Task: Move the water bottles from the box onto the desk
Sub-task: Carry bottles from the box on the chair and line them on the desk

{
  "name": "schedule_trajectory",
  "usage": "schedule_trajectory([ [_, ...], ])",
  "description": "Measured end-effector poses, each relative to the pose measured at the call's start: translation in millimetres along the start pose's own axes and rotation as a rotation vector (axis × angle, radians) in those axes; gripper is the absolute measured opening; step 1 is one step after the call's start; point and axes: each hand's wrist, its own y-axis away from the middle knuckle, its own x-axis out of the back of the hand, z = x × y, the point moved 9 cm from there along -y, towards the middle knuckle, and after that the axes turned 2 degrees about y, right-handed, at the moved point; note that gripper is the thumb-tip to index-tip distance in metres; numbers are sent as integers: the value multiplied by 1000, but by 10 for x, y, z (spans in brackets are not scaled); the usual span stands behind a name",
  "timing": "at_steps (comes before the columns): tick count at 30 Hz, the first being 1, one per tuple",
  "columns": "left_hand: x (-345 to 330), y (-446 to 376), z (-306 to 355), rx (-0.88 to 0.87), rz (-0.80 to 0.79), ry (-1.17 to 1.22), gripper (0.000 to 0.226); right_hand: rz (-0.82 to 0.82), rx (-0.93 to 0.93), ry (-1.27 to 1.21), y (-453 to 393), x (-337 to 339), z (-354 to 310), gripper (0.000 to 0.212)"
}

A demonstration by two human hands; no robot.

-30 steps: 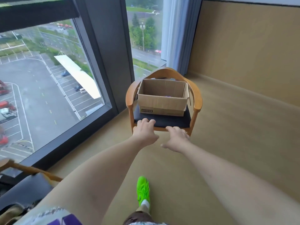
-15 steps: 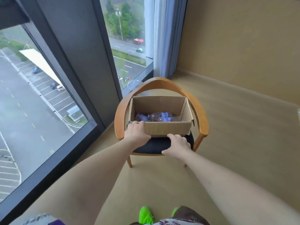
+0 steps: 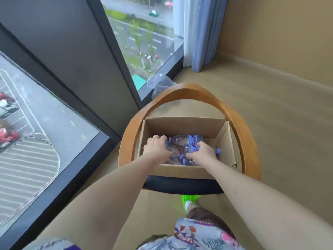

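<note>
Cardboard open-top box [image 3: 182,171] sits on wooden armchair [image 3: 182,91]; clear plastic water bottles with purple labels [image 3: 187,140] lie inside. Left hand [image 3: 157,148] and right hand [image 3: 204,153] reach in, arms extended, fingers curled round bottles.

Wooden armchair [image 3: 234,112] on tan floor [image 3: 279,123] beside tall windows [image 3: 144,42].
</note>
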Motion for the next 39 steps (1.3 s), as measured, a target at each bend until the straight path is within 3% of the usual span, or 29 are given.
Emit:
schedule_trajectory([
  [4, -271, -453, 145, 18, -108, -62, 65, -129, -195, -201, -470, -206, 286, 55],
  [7, -546, -694, 167, 37, -186, -83, 63, -134, -350, -384, -754, -330, 474, 49],
  [11, -873, -938, 182, 38, -281, -94, 63, -71, -603, -679, -1031, -485, 698, 50],
  [16, -1206, -1265, 126, 29, -355, -113, 63, 114, -783, -932, -1362, -690, 946, 68],
  [21, -1476, -1516, -16, -37, -388, -276, 66, 277, -958, -797, -1543, -818, 1081, 107],
  [27, -1593, -1742, -219, -173, -317, -532, 61, 319, -1060, -617, -1640, -930, 1103, 129],
  [33, -1721, -1925, -327, -209, -385, -600, 80, 384, -1057, -699, -1622, -1006, 1171, 131],
  [39, -1715, -1979, -274, -266, -366, -692, 70, 411, -1068, -734, -1611, -1023, 1142, 117],
])
